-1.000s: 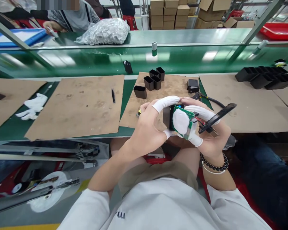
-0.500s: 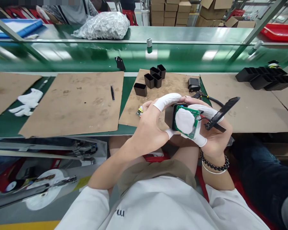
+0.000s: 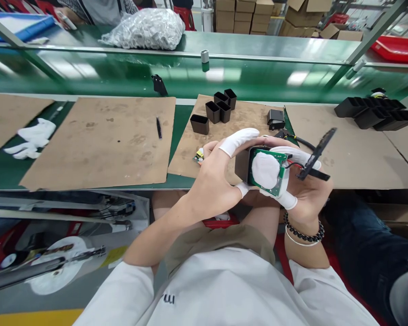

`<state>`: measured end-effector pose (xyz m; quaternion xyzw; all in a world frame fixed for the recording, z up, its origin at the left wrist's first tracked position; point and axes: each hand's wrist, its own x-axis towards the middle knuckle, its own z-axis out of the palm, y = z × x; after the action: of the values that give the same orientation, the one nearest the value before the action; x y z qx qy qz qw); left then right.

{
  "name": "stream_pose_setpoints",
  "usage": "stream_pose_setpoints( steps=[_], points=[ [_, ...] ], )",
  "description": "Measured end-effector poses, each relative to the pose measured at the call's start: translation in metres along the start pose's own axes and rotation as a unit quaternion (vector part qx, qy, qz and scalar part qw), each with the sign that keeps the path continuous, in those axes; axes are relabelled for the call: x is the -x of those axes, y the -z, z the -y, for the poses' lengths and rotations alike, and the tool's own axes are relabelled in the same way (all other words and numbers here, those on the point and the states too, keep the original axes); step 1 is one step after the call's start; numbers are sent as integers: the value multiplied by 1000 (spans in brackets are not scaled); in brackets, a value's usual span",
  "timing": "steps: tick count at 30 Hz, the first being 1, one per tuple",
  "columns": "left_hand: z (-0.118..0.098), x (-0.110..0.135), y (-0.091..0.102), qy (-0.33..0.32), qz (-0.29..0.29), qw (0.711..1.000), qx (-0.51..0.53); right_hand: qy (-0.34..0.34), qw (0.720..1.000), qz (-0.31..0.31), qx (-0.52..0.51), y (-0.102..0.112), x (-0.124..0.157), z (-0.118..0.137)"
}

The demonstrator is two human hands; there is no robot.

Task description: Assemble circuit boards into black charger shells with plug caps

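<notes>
Both hands meet above the bench's near edge. My left hand (image 3: 213, 181), with white finger cots, is closed around a black housing (image 3: 242, 164). A green circuit board (image 3: 281, 170) with a white pad (image 3: 265, 170) on it sits partly in that housing. My right hand (image 3: 304, 190) grips the board's other side and also holds a flat black cover (image 3: 318, 147) that hangs from red and black wires. A small yellow-green part (image 3: 199, 156) lies on the cardboard just left of my hands.
Several empty black housings (image 3: 217, 111) stand on the cardboard mat (image 3: 251, 117) behind my hands, more at the far right (image 3: 374, 111). A black pen (image 3: 158, 127), white gloves (image 3: 30, 138), a bag of white parts (image 3: 144, 29), a conveyor (image 3: 129, 74) and another person (image 3: 98, 8) lie beyond.
My hands with the housing and board have shifted slightly right and up. The black cover has swung more upright. The small items on the conveyor have drifted left.
</notes>
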<state>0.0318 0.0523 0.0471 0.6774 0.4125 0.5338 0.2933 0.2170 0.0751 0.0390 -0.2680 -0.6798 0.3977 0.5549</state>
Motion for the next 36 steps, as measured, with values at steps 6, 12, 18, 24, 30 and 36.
stream_pose_setpoints(
  steps=[6,12,18,24,30,36],
  points=[
    [5,0,0,-32,7,999,-2,57,997,7,44,-2,-4,-6],
    [10,1,1,-47,21,998,-23,113,993,-1,33,0,-4,-23],
    [9,0,1,-53,27,998,-29,99,994,-13,52,-3,-4,-22],
    [12,0,0,-44,24,998,-28,90,993,-18,75,-4,-4,-22],
    [11,0,0,-13,21,1000,-9,101,992,-10,70,-3,-3,-24],
    [11,0,0,-23,24,999,1,102,992,-11,69,-3,-3,-25]
  ],
)
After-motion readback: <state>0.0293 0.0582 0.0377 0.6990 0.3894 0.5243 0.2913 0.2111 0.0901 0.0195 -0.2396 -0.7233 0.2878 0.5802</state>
